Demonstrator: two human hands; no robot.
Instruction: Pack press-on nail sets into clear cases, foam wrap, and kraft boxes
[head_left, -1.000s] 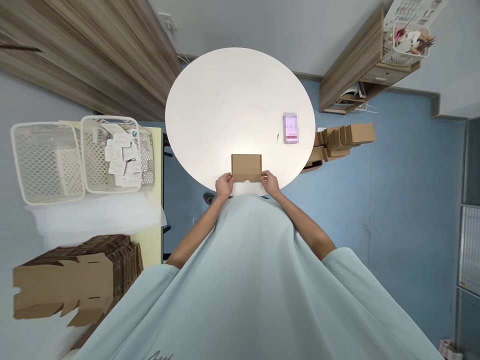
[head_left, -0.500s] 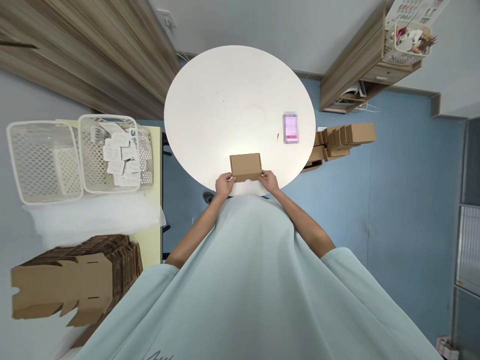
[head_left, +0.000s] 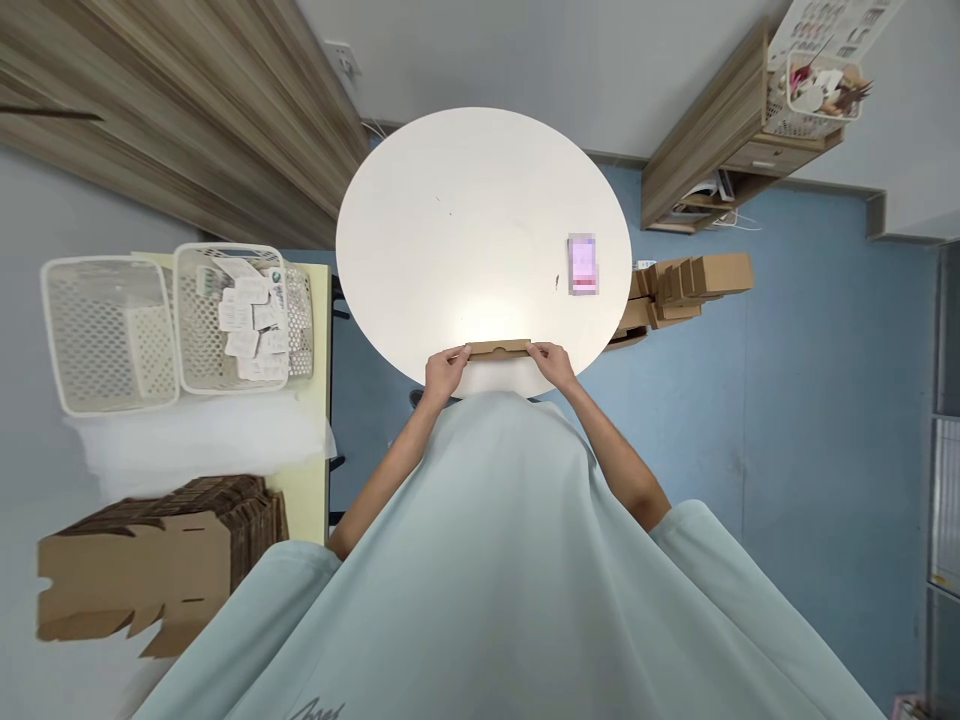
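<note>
A small brown cardboard box [head_left: 498, 348] is held at the near edge of the round white table [head_left: 480, 210]. It is tilted so that only a narrow side with a notch faces me. My left hand [head_left: 445, 371] is closed on its left end, the thumb and fingers pinching the corner. On the right end, my right hand [head_left: 553, 364] grips in the same way. The box's broad face is turned out of sight.
A phone-like object [head_left: 583, 265], blurred, lies on the table's right side. To the left, a yellow table [head_left: 304, 490] bears white baskets [head_left: 112, 335] and flattened cardboard boxes [head_left: 139, 575]. More brown boxes [head_left: 720, 272] are stacked at right, near a wooden cabinet [head_left: 709, 140].
The box has been tipped up, so its broad top face no longer shows and only a thin side does. Both hands have kept their hold on its ends. The view has shifted slightly.
</note>
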